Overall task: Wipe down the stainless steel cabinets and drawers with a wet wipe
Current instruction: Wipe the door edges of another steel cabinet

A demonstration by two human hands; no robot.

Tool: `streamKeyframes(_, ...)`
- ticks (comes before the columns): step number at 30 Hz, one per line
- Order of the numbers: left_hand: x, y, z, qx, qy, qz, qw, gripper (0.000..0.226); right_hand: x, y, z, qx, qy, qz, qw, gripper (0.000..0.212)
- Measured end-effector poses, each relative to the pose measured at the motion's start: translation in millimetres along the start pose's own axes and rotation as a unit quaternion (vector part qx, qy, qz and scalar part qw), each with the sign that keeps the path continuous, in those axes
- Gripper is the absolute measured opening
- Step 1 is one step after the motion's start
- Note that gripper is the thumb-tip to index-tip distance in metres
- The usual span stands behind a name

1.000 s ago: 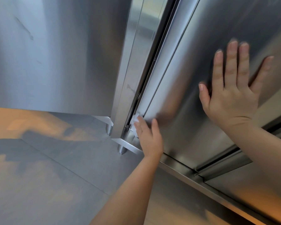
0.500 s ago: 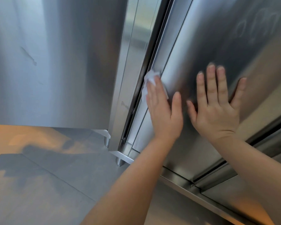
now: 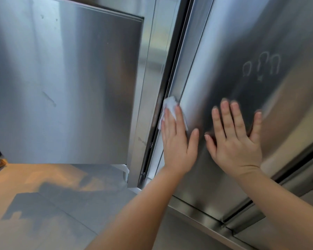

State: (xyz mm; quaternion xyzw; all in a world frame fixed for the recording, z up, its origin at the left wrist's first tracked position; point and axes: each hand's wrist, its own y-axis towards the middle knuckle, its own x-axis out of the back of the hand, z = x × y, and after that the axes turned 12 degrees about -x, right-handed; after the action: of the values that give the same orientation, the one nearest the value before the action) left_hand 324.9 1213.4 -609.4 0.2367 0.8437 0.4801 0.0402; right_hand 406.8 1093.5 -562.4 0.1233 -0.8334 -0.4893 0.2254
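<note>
The brushed stainless steel cabinet door (image 3: 215, 83) now shows foggy fingertip prints (image 3: 260, 66) where the right hand (image 3: 235, 141) pressed a second ago — fresh marks to clean. That hand sits lower now, fingers straight and slightly spread. The left hand (image 3: 177, 141), fingers flat together, has carried the crumpled white wet wipe (image 3: 168, 109) up from the door's bottom corner — mid-edge now.

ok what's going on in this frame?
A person is wiping a stainless steel cabinet door. The left hand presses a white wet wipe flat against the door's left edge, beside the dark gap to the next panel. The right hand lies flat on the door face, fingers spread. Fingertip smudges show on the steel above the right hand.
</note>
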Motion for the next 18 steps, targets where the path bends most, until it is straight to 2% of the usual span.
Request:
streamKeyframes(3,6.7,47.7,-6.0,-0.043,-0.002,-0.011,0.999,0.066,1.8,0.2,0.0,-0.001,0.009,-0.006,1.000,0.065)
streamKeyframes(5,7.3,46.7,-4.1,-0.055,-0.004,-0.013,0.998,0.064,2.6,1.0,0.1,-0.004,0.008,-0.004,1.000,0.064)
streamKeyframes(7,7.4,15.5,4.7,-0.030,-0.009,0.000,0.999,0.065,3.4,1.3,0.1,-0.004,0.002,0.002,1.000,0.064)
streamKeyframes(10,8.7,-40.7,18.2,0.058,-0.016,0.034,0.998,0.068,3.5,1.8,0.4,-0.004,-0.002,0.000,1.000,0.063)
streamKeyframes(12,10.1,-48.2,19.4,0.070,-0.014,0.050,0.996,0.071,3.2,2.3,1.0,-0.003,-0.003,-0.004,1.000,0.063)
streamKeyframes(18,22.0,65.0,-22.8,-0.034,-0.035,0.013,0.999,0.068,3.3,2.0,0.6,-0.007,0.011,-0.004,1.000,0.064)
